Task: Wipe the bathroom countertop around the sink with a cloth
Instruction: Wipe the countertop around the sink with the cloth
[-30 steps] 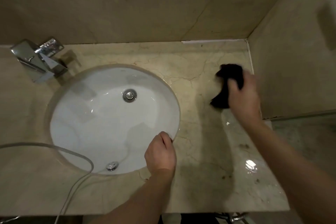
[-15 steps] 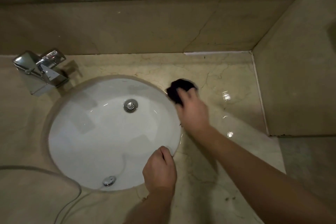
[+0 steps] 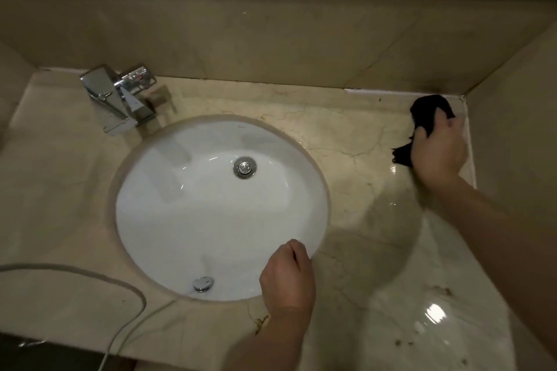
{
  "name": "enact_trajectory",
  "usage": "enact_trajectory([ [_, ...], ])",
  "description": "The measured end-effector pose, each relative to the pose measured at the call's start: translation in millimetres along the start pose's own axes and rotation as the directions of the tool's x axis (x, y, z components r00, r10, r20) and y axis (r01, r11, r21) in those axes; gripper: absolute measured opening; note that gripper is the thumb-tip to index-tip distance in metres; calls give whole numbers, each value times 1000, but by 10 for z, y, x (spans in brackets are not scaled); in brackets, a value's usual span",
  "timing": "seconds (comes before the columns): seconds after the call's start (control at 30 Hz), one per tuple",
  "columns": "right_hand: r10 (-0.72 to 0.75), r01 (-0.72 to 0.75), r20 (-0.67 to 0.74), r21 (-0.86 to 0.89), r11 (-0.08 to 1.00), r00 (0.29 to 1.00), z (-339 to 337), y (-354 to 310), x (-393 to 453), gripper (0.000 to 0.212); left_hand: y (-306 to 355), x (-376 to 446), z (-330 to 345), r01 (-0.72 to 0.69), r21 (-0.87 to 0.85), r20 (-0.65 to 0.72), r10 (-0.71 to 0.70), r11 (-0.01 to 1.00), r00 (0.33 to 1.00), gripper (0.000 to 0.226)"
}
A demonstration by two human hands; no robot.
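Left hand: nearest, fingers curled, resting on the sink's front rim, holding nothing.
Sink: white oval basin set in the beige marble countertop.
Right hand: fingers gripping a black cloth, pressed on the counter's far right corner.
Faucet: chrome, far left.

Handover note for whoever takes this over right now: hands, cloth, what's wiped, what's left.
Right hand grips the black cloth, pressed on the countertop in the back right corner.
Left hand is curled, holding nothing, resting at the sink front rim.
Done: right side looks wet and glossy.
Left: brown specks at the front right edge; the area left of the sink and around the faucet looks dry. A white cable lies there.
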State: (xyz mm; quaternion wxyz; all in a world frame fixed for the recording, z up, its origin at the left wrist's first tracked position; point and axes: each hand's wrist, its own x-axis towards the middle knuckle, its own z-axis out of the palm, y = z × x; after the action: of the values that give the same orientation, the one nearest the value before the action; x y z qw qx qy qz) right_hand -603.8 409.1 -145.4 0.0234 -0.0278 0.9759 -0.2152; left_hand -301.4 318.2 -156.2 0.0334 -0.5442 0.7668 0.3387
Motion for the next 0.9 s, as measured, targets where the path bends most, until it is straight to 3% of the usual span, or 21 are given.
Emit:
enact_trajectory([
  [0.1,-143,146,75,-33,989,987,243,-444,-190,48,-6,8,0,20,-6,3,-20,1000,1000,46],
  [0.17,-287,295,193,-17,955,938,416,-812,-441,51,-16,7,10,10,2,-2,-10,1000,1000,43],
  [0.2,-374,388,261,-1,922,890,486,-988,-601,52,-21,6,18,3,5,-6,-3,1000,1000,43],
  [0.27,-550,585,422,56,809,721,572,-1234,-927,52,-15,6,12,-1,6,-2,1,1000,1000,42],
  [0.3,-596,634,490,110,766,636,587,-1265,-1045,50,-19,8,15,0,8,-1,0,1000,1000,41],
  [0.33,-616,631,516,175,756,595,569,-1243,-1132,49,-34,4,20,-1,12,-1,1,1000,1000,40],
  [0.37,-610,580,503,237,779,613,521,-1170,-1156,48,-46,6,19,-4,11,3,4,1000,1000,39],
  [0.47,-519,393,345,372,841,782,239,-912,-1011,44,-39,16,-14,-35,9,21,35,999,999,34],
  [0.63,-252,214,87,312,926,964,-81,-523,-322,46,-54,17,-21,-56,-22,18,57,998,998,36],
  [0.73,-114,101,61,184,978,992,-24,-474,-91,44,-56,21,-27,-96,-26,-1,96,995,995,36],
  [0.83,-174,173,79,26,985,981,215,-666,-142,49,-51,27,-13,-104,-17,-23,104,994,994,37],
  [0.9,-230,230,123,14,973,965,396,-930,-201,51,-61,23,10,-126,-23,-55,125,992,991,39],
])
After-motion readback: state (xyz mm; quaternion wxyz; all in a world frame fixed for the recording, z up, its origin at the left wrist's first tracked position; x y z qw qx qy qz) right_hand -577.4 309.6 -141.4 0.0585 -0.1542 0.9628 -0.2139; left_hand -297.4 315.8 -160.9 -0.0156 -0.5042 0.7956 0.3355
